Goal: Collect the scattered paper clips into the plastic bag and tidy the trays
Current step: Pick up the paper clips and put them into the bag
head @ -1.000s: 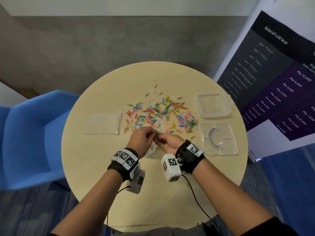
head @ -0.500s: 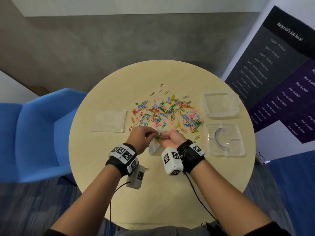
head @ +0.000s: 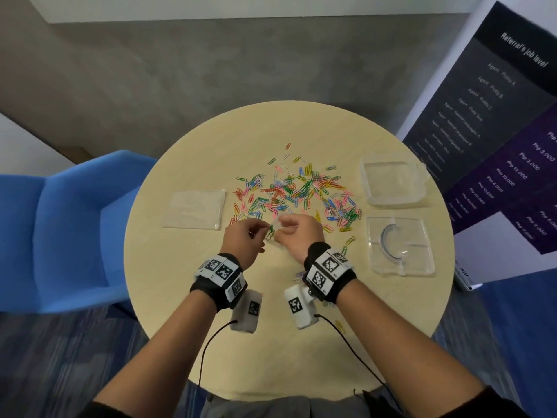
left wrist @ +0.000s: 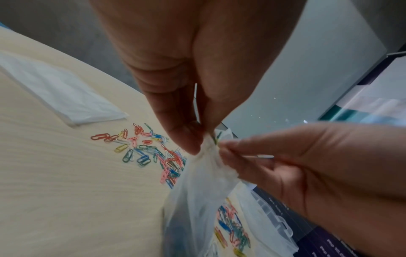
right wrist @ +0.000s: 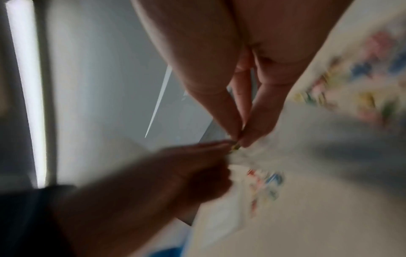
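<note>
A small clear plastic bag (left wrist: 197,200) hangs over the near middle of the round table (head: 180,297). My left hand (head: 265,233) pinches its top edge between thumb and finger (left wrist: 186,139). Right beside it, my right hand (head: 281,229) pinches the same bag mouth (left wrist: 222,147). A green clip (left wrist: 218,137) shows at the mouth between the fingertips. Coloured clips (left wrist: 230,226) show through the bag; I cannot tell if they are inside. Several loose paper clips (head: 295,191) lie scattered beyond the hands. The right wrist view is blurred and shows the two pinches on the bag (right wrist: 241,156).
A flat stack of clear bags (head: 196,208) lies to the left. Two clear trays stand on the right, one deep (head: 394,182) and one divided (head: 401,245). A few stray clips (head: 349,239) lie by my right wrist. A blue chair (head: 75,221) stands at the table's left.
Both hands have stayed together on the bag and shifted slightly away from me. The bag, which hung below the hands, is now drawn up between the fingertips.
</note>
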`<action>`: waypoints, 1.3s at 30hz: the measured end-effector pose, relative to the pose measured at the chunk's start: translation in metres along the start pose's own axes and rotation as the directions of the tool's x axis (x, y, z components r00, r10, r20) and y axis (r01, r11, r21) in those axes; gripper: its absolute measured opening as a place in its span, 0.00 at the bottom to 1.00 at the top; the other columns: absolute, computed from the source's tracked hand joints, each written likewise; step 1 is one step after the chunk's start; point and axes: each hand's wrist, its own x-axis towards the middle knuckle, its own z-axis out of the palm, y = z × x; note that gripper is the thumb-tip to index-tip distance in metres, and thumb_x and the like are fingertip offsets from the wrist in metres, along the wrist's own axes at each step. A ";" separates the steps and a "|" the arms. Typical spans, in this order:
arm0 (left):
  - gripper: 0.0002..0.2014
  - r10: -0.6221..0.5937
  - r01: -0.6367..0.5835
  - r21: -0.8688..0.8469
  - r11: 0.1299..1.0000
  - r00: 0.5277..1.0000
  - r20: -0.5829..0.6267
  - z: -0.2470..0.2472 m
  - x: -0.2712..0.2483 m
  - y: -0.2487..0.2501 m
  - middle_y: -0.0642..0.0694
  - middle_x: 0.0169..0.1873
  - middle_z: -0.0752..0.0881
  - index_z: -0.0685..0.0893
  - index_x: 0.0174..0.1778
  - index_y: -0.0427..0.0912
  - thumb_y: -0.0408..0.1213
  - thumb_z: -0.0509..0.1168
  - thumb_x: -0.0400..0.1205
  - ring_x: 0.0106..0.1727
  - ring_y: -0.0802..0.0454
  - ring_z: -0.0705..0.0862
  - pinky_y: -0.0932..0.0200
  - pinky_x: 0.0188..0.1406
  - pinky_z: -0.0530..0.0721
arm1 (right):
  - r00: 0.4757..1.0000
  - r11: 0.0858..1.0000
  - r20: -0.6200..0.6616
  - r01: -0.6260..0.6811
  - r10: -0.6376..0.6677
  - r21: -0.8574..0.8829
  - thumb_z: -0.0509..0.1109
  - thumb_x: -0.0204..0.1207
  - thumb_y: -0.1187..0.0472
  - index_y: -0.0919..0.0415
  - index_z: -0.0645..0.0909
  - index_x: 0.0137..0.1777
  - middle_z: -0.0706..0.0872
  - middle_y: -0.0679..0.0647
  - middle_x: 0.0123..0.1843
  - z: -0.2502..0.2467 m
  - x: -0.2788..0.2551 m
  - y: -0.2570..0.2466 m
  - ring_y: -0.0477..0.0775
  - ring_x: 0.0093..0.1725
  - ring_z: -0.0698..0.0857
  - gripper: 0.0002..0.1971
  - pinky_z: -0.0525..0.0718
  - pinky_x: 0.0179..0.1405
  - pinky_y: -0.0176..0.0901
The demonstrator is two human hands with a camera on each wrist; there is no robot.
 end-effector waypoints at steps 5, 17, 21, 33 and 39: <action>0.08 0.039 -0.039 -0.018 0.999 0.999 -0.007 -0.008 -0.001 0.006 0.46 0.35 0.89 0.90 0.50 0.40 0.31 0.65 0.82 0.30 0.54 0.87 0.64 0.34 0.89 | 0.943 0.943 -0.131 0.284 -0.307 -0.171 0.74 0.75 0.64 0.63 0.85 0.62 0.86 0.57 0.56 0.002 -0.002 0.005 0.49 0.44 0.87 0.16 0.88 0.49 0.41; 0.06 -0.032 0.033 0.079 0.996 0.999 -0.014 -0.060 0.008 -0.016 0.47 0.34 0.90 0.90 0.47 0.44 0.36 0.67 0.81 0.26 0.59 0.87 0.63 0.36 0.89 | 0.489 0.003 0.861 0.869 -0.140 -0.494 0.54 0.84 0.59 0.62 0.55 0.84 0.53 0.61 0.86 0.075 -0.054 0.123 0.66 0.84 0.55 0.28 0.55 0.80 0.69; 0.06 -0.043 0.044 0.067 0.997 0.999 -0.008 -0.057 0.002 -0.022 0.46 0.33 0.90 0.90 0.46 0.46 0.37 0.67 0.81 0.25 0.59 0.87 0.64 0.36 0.85 | 0.704 -0.004 0.697 0.703 -0.137 -0.711 0.49 0.84 0.43 0.59 0.41 0.85 0.40 0.57 0.86 0.028 -0.027 0.124 0.62 0.85 0.41 0.37 0.37 0.80 0.69; 0.07 -0.009 0.007 0.027 1.000 0.997 0.082 -0.015 0.001 -0.013 0.45 0.33 0.88 0.90 0.49 0.38 0.32 0.67 0.81 0.30 0.51 0.86 0.63 0.34 0.89 | 0.857 0.219 0.479 0.513 -0.192 -0.830 0.67 0.75 0.73 0.66 0.78 0.66 0.78 0.64 0.65 -0.033 0.003 0.132 0.66 0.65 0.76 0.19 0.83 0.61 0.56; 0.07 -0.025 0.025 0.007 1.000 0.990 0.136 0.005 -0.004 -0.012 0.45 0.34 0.88 0.90 0.48 0.40 0.34 0.67 0.81 0.31 0.52 0.87 0.59 0.37 0.90 | 0.949 0.534 0.271 0.316 -0.164 -0.784 0.66 0.79 0.67 0.61 0.86 0.62 0.87 0.57 0.56 -0.050 0.009 0.114 0.57 0.55 0.85 0.14 0.83 0.59 0.46</action>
